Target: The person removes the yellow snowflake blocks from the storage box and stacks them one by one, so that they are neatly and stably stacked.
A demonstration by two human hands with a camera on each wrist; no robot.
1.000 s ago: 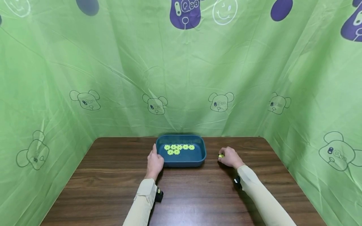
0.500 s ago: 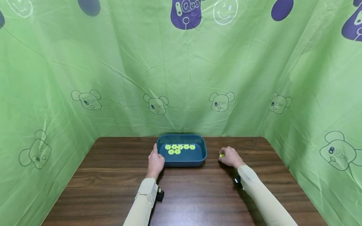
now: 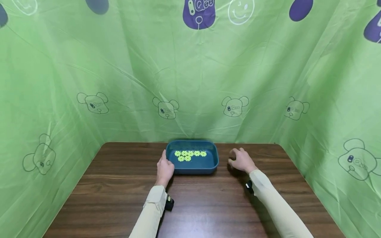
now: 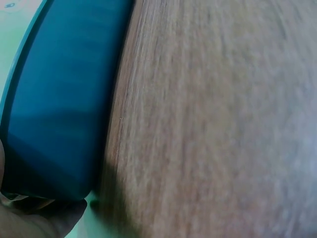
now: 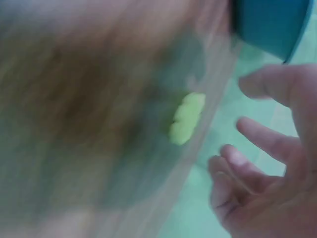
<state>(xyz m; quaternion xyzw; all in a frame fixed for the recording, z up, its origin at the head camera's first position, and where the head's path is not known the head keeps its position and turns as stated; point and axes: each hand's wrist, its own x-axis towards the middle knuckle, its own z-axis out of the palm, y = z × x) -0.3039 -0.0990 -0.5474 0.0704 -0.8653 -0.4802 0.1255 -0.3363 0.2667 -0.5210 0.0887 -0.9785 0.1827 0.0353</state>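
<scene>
A dark blue rectangular tray [image 3: 194, 171] stands at the table's back. Inside lie several yellow-green flower-shaped pieces [image 3: 187, 158], grouped toward the left. My left hand [image 3: 164, 170] holds the tray's left end, its index finger along the outer wall and its thumb at the rim. In the left wrist view, fingers show at the corner of the tray [image 4: 59, 109]. Right of the tray, my right hand [image 3: 242, 161] hovers with fingers spread and holds nothing. In the right wrist view, a yellow-green flower-shaped piece [image 5: 187, 119] lies on the table beside that hand; the head view hides it.
The brown wood-grain table [image 3: 196, 205] extends in front and to both sides. Green printed curtains [image 3: 190, 72] enclose it at the back and sides, close behind the tray. A small black device [image 3: 169, 202] is strapped to each wrist.
My right hand has let go of the yellow-green flower-shaped piece and lifted a little, its fingers spreading. My left hand stays at the tray; the head view has shifted slightly.
</scene>
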